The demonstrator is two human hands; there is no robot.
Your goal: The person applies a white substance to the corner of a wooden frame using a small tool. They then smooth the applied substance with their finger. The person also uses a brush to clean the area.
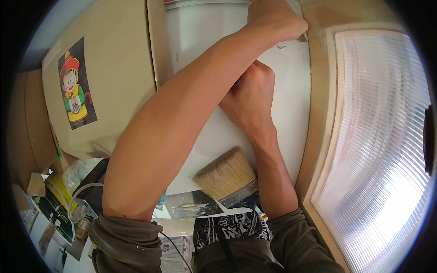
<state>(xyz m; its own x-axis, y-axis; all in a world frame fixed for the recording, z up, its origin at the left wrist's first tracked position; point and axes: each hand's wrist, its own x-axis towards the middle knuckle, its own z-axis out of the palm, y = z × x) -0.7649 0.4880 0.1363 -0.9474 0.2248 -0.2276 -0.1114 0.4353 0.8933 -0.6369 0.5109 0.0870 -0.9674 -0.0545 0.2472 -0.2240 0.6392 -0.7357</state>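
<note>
My left forearm stretches from the lower left up across the white surface (pixel 287 113). At the top edge my left hand (pixel 275 20) is bent over beside the wooden frame; its fingers are cut off or hidden. Below it, my right hand (pixel 255 98) is curled into a fist over the white surface. My left forearm covers part of its fingers, so what they grip, if anything, stays unseen. A wide flat brush (pixel 225 175) with pale bristles lies near the surface's front edge, beside my right forearm. Next to it is a dark, paint-smeared flat piece (pixel 191 204).
A large cardboard box (pixel 120 59) with a cartoon picture (pixel 77 86) stands at the left. Along the right runs a wooden frame (pixel 318 91) holding a ribbed translucent panel (pixel 373 136). Bags, a cable and other clutter fill the lower left.
</note>
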